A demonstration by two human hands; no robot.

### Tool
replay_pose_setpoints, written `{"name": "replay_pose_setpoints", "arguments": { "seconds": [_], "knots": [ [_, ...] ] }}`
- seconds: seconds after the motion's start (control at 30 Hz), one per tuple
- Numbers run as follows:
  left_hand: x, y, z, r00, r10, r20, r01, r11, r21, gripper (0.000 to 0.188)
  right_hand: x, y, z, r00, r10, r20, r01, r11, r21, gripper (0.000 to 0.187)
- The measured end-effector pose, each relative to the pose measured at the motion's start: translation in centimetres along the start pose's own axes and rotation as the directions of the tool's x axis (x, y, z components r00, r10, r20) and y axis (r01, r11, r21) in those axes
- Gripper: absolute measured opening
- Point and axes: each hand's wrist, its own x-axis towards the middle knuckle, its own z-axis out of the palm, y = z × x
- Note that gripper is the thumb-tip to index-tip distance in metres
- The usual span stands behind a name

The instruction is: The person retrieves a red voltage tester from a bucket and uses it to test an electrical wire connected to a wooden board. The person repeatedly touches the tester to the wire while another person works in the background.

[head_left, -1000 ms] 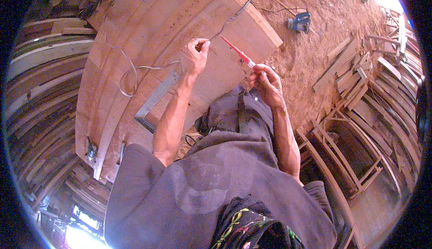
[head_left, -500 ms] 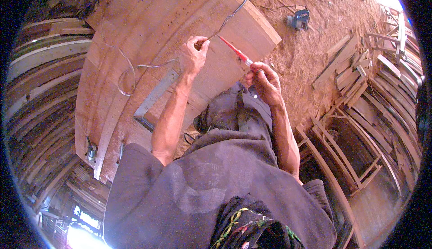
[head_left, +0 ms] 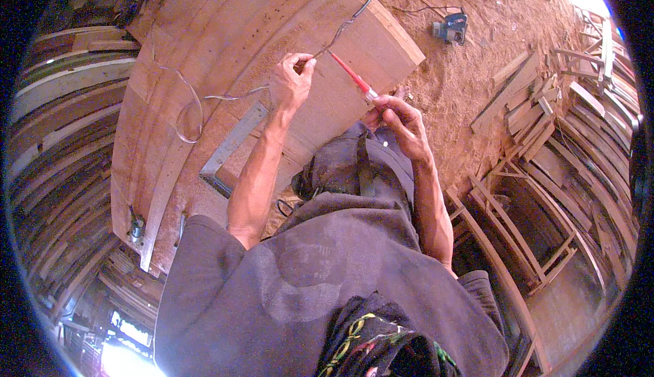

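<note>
Between the thumb and fingers of my left hand (head_left: 291, 80) is pinched a dark twisted electrical wire (head_left: 338, 33). It runs from there up over the far end of a wide wooden board. My right hand (head_left: 400, 123) grips a slim screwdriver (head_left: 353, 75) with a red shaft and a clear handle end, like a voltage tester. Its tip points up and left, close to the wire beside my left fingertips; I cannot tell whether they touch. My right palm hides part of the handle.
A metal carpenter's square (head_left: 235, 144) and a loop of pale cable (head_left: 197, 114) lie on the wooden worktop (head_left: 204, 43). A blue power tool (head_left: 449, 29) rests on the sawdust-covered ground. Wood offcuts (head_left: 511, 94) and wooden frames (head_left: 507, 220) are at the right; stacked planks (head_left: 68, 131) line the left.
My right hand and the screwdriver have shifted slightly left and up. My left hand keeps its pinch on the wire, almost in the same place.
</note>
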Motion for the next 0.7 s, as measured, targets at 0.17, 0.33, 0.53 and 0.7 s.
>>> {"name": "replay_pose_setpoints", "arguments": {
  "seconds": [0.17, 0.33, 0.53, 0.7],
  "knots": [
    [-0.08, 0.28, -0.05, 1.0, -0.014, -0.004, 0.014, 1.0, 0.002, 0.015, -0.21, -0.17, 0.01, 1.0, -0.005, -0.014, 0.005, 1.0, -0.022, 0.032],
    [0.02, -0.46, 0.01, 0.999, -0.023, 0.04, 0.022, 1.0, 0.018, 0.02, -0.33, -0.41, 0.11, 1.0, 0.013, -0.018, -0.013, 1.0, -0.014, 0.031],
    [0.09, -0.5, -0.11, 0.998, -0.039, 0.051, 0.038, 0.999, 0.033, 0.02, -0.2, -0.04, 0.16, 1.0, -0.028, -0.009, 0.028, 0.999, -0.029, 0.032],
    [-0.01, 0.14, -0.29, 0.998, -0.037, 0.049, 0.036, 0.999, 0.022, 0.021, -0.28, -0.39, 0.17, 1.0, 0.011, 0.002, -0.011, 0.999, -0.052, 0.03]
  ]
}}
